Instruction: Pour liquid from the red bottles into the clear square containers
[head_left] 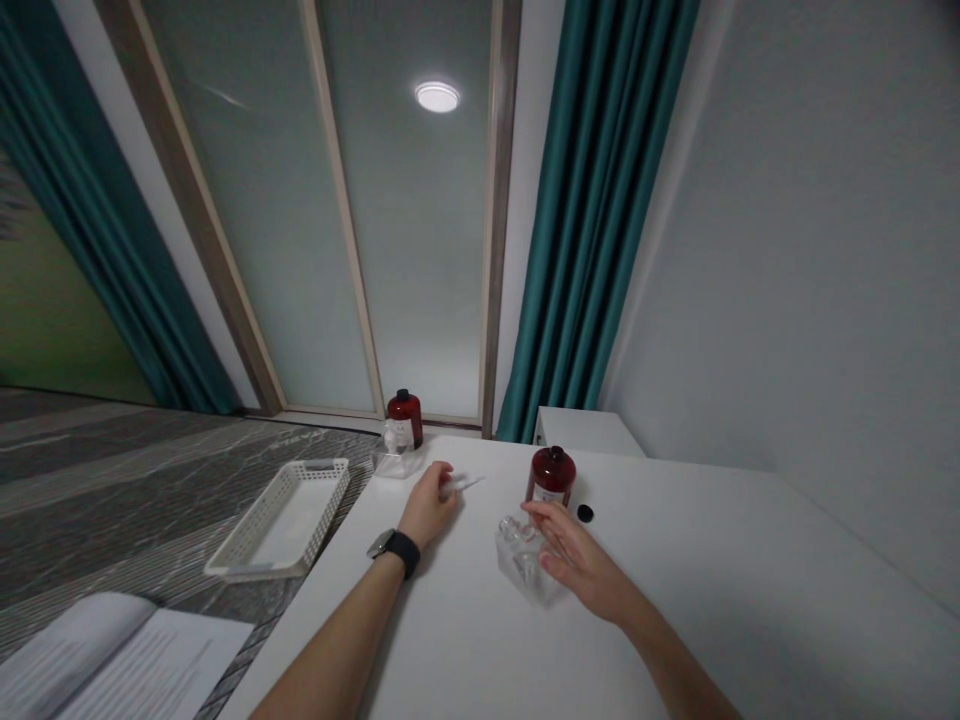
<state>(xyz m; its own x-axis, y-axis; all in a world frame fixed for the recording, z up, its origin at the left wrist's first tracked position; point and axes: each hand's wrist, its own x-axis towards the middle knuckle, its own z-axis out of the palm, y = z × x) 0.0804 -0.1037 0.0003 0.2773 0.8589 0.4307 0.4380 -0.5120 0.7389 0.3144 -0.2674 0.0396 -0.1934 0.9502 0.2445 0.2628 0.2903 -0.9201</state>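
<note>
My left hand (433, 503), wearing a black watch, has its fingers closed around a thin, clear dropper-like stick (466, 484) that points right, just above the table. My right hand (585, 562) has its fingers stretched out and the thumb apart, beside a clear glass-like container (519, 572) with a rounded top; whether it touches the container I cannot tell. Behind those fingers stands a dark red-brown bottle (552, 473) with a white label, partly hidden by the hand. A small black cap (585, 513) lies to the bottle's right.
A second red-brown bottle (406, 418) with a black top stands at the table's far left corner, behind another clear container (396, 460). Left of the white table (465, 650) are a white plastic basket (279, 525) and an open book (142, 655). A white cabinet (589, 430) sits beyond the far edge.
</note>
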